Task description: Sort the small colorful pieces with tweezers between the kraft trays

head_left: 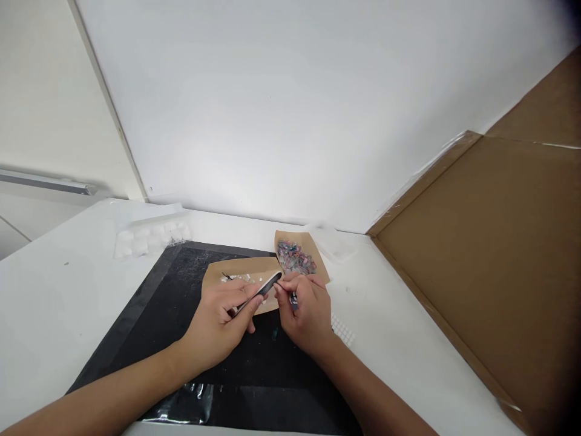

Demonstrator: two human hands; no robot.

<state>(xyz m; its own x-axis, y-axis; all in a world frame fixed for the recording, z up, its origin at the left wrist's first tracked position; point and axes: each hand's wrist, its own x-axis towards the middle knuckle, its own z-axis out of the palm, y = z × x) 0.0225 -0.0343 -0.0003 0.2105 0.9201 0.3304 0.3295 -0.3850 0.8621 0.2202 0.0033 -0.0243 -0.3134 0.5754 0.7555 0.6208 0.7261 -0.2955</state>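
My left hand (222,318) is closed around dark metal tweezers (261,292), their tips pointing up and right toward my right hand (306,312). My right hand is pinched on a small dark part (294,299) held just at the tweezer tips. Both hands hover over a black mat (181,339). Behind my left hand lies a brown paper piece (236,272) with small white bits on it. A second brown paper (311,245) beyond my right hand carries a pile of small pink and blue-grey parts (296,257).
A clear plastic compartment tray (149,237) sits at the back left of the white table (54,303). A small white gridded strip (342,330) lies right of my right hand. A large brown cardboard sheet (490,254) leans at the right. A white wall stands behind.
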